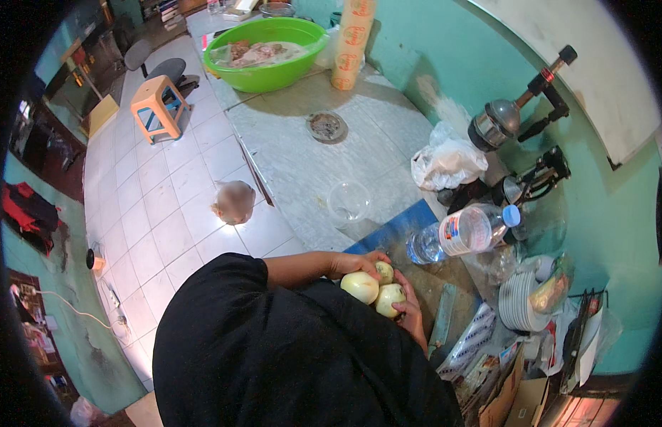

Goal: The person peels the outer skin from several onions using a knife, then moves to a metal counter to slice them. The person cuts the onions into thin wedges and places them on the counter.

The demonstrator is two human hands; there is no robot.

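We take the clear plastic bottle with a blue cap (pixel 464 231) as our landmark. Three pale, yellowish-white, round onions (pixel 360 287) sit in the person's hands, to the left of the bottle and on its near side, close against a black garment (pixel 274 341). The left hand (pixel 363 262) curls over the bunch from its far side and the right hand (pixel 410 312) cups it from the right, so we see both hands close together around the onions. We judge that this double grip is there because smooth, round things would roll apart in a looser hold; some fingertips are hidden, so we cannot tell how firmly they press.

Left of the bottle and farther off, a clear, round plastic tub (pixel 348 201) rests on the grey-white, tiled bench (pixel 295 142), perhaps set there to be within easy reach. Well beyond the bottle, a wide, bright green plastic basin (pixel 263 77) holds pinkish lumps; its deep wall probably contains them. On the bottle's right and nearer us, round white plates (pixel 516 302) are stacked, we suppose to save room.
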